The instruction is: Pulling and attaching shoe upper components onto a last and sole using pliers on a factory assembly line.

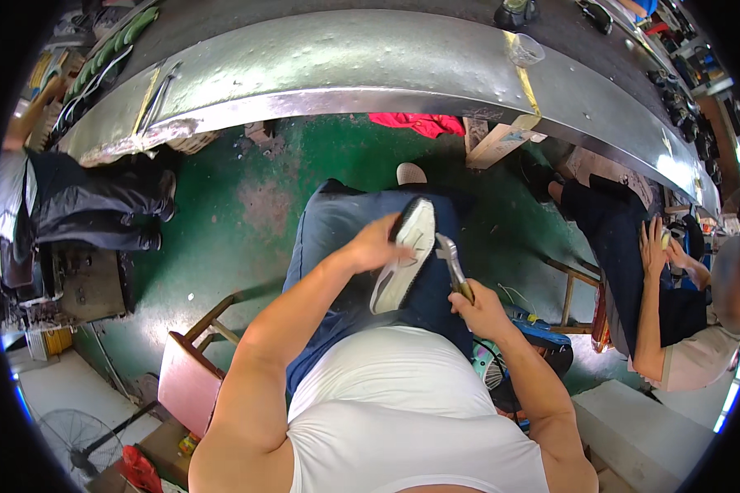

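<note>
A shoe (404, 271) with a pale, unfinished-looking sole and a dark edge at its toe lies sole up over my lap, toe pointing away from me. My left hand (376, 245) grips it from the left side, fingers reaching onto the sole. In my right hand (483, 310) is a hammer (450, 259) with a silvery metal head and a yellowish-brown handle. Its head stands close to the right side of the shoe. Whether the two touch, I cannot tell. Dark blue cloth (337, 218) covers my legs beneath the shoe.
A metal-edged workbench (304, 78) curves across the far side. At right sits a co-worker (674, 304), hands together around something small; another person (82, 201) is at far left. A pink-seated stool (187, 382) stands at left, a fan (78, 452) lower left, red cloth (419, 124) under the bench.
</note>
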{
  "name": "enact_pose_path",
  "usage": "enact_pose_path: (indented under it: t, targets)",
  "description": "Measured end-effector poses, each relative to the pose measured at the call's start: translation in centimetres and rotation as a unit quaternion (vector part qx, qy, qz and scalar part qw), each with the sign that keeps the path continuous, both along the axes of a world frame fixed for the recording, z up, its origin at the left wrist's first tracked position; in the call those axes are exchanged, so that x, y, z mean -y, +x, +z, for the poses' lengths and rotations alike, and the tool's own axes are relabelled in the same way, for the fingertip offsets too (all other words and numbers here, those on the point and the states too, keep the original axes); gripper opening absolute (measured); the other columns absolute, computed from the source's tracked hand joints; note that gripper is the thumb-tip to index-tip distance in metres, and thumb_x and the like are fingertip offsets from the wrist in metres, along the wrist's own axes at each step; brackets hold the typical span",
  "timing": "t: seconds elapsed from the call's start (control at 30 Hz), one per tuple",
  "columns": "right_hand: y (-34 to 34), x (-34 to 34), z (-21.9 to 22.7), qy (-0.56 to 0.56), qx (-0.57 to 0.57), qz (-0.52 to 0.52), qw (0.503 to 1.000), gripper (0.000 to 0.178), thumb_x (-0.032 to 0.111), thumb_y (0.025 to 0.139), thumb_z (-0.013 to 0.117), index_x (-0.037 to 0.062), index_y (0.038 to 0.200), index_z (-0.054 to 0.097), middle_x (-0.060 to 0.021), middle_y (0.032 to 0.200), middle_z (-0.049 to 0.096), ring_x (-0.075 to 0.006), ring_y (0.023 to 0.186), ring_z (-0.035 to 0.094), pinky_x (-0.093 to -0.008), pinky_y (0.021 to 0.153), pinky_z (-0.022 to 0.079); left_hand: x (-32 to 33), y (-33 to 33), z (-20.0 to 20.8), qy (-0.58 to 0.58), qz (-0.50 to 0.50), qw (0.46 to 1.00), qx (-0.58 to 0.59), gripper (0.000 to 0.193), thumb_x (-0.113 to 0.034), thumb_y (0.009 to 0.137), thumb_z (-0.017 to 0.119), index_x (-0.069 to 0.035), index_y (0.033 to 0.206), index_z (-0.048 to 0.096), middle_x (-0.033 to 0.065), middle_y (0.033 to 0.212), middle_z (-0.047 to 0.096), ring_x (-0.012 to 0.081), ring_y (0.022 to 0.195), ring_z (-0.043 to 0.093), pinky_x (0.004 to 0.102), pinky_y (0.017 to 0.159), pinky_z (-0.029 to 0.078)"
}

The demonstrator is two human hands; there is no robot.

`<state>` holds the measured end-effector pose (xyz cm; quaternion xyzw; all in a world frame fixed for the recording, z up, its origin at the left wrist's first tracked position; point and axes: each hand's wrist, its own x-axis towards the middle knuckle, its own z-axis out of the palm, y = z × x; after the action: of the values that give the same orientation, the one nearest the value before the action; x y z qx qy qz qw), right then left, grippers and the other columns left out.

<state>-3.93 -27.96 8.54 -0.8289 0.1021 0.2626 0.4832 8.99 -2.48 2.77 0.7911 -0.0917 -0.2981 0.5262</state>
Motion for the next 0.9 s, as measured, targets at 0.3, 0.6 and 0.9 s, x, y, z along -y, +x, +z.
enact_pose_path:
  t: [0.3,0.6,0.9]
  targets:
    - [1.7,-1.8,-1.0,-0.069,0.01,0.102,0.992,0.033,0.027,0.097,0.058,-0.0027,0.113,0.056,-0.0288,0.093,0.066,-0.0465,0.091,0.064,-0.0504,0.08,0.049,0.8,-2.0,2.1,0.221,-0.098,0.956,0.167,0.058,-0.012,0.085,0.061,0.009,0.137,0.047,0.0286,0.112,0.066,0.0413,0.104,0.065,0.0421,0.095,0.051]
    - [3.6,-1.5,1.8,-0.054,0.037,0.197,0.978,0.023,0.022,0.096,0.059,0.0003,0.101,0.056,-0.0261,0.085,0.064,-0.0454,0.085,0.063,-0.048,0.077,0.05,-0.9,-4.1,2.2,0.11,0.129,0.97,0.176,0.028,-0.025,0.095,0.063,0.0,0.087,0.072,0.0223,0.073,0.067,0.0348,0.065,0.069,0.0417,0.059,0.052]
    - [9.4,-1.0,5.7,0.094,-0.28,0.173,0.939,0.023,0.026,0.096,0.059,0.0036,0.101,0.063,-0.0085,0.092,0.069,-0.0154,0.08,0.065,-0.0324,0.063,0.049,0.6,-5.0,3.8,0.182,0.033,0.924,0.334,0.028,-0.022,0.097,0.059,-0.003,0.078,0.067,0.0176,0.068,0.065,0.037,0.061,0.065,0.0448,0.055,0.051]
